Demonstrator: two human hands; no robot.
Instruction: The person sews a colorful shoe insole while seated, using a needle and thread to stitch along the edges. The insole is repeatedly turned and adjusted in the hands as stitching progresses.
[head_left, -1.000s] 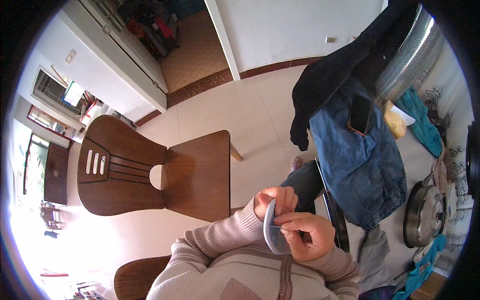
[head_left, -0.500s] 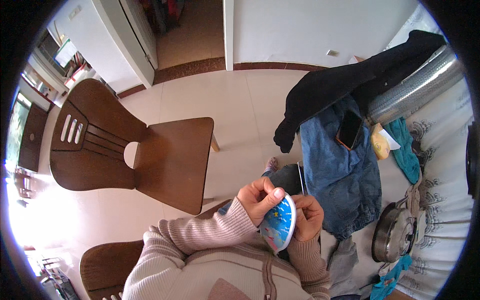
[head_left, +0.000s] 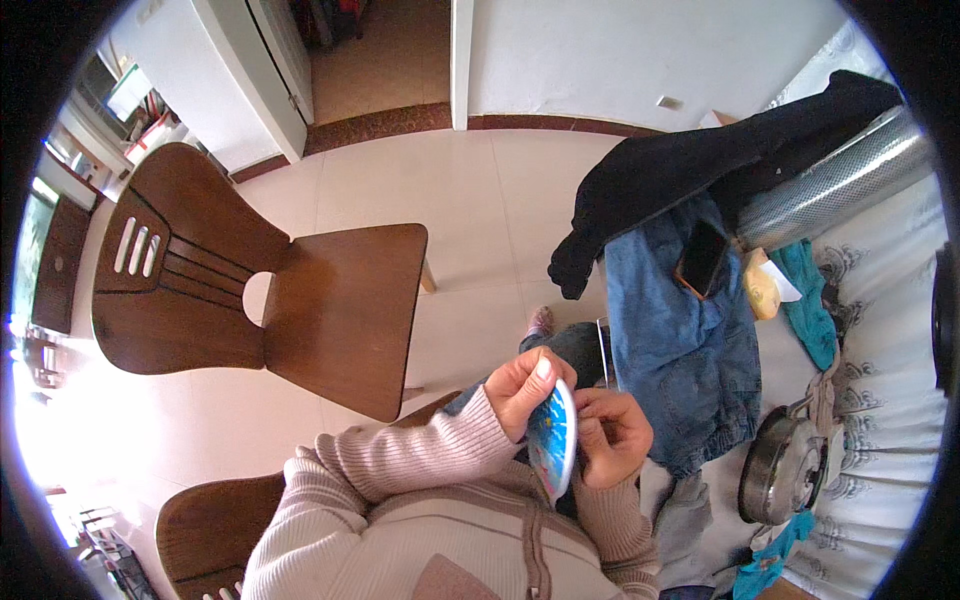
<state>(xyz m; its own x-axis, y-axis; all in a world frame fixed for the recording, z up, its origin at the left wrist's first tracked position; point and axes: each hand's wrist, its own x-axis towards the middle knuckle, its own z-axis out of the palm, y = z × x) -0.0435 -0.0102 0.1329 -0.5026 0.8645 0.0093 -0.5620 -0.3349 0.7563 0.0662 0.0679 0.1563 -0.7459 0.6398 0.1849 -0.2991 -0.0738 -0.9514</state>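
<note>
My left hand [head_left: 527,390] grips a flat, rounded blue piece with a white rim and a colourful print [head_left: 551,436], thumb on its printed face. The piece is tilted nearly edge-on, in front of my chest. Close behind its right edge is my right hand [head_left: 612,437], fingers curled and pinched together. Whatever lies between those fingers is too small or hidden to make out. To the right of my hands, blue denim jeans [head_left: 680,360] lie over the table, with a dark phone [head_left: 703,260] on top.
A brown wooden chair [head_left: 345,315] stands at left, another chair [head_left: 215,530] at lower left. On the right are black cloth [head_left: 690,165], a silvery roll [head_left: 840,180], a yellow packet [head_left: 762,288], a steel pot [head_left: 780,470] and teal cloths [head_left: 810,320]. A doorway opens ahead.
The blue piece has turned from showing its face to nearly edge-on. My left hand has shifted slightly right and up with it; my right hand stays close behind it, fingers curled.
</note>
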